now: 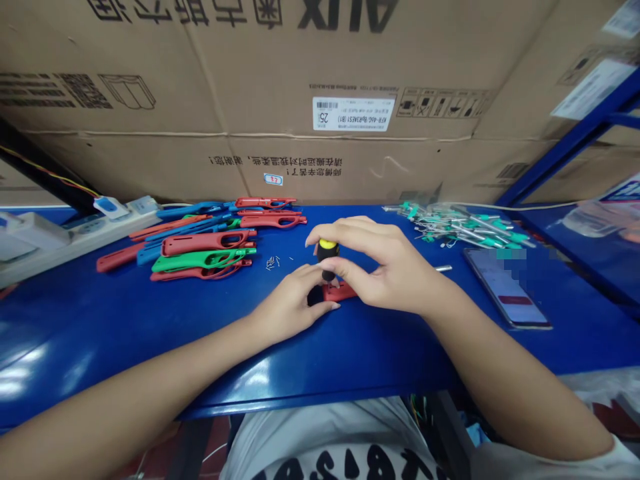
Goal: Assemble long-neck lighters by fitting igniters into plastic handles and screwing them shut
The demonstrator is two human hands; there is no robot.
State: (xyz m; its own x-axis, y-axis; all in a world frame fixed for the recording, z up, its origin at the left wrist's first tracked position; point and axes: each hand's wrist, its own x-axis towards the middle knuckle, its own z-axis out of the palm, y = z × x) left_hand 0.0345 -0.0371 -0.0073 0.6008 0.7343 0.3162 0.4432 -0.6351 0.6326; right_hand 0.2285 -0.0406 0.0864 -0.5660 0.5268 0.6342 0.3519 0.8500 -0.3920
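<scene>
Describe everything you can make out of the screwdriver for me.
The screwdriver looks short and stubby: a black handle, apparently plastic or rubber, with yellow at its top, narrowing lower down. It stands roughly upright, held by the thumb and fingers of the right hand, over the red casing at the blue table. Its tip is too small to make out.

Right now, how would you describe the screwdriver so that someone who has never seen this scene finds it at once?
At the middle of the blue table, find the right hand. Its fingers hold a stubby screwdriver upright over a red plastic piece. A black grip with a yellow top sets it apart from the red, blue and green pieces piled to the left.
</scene>
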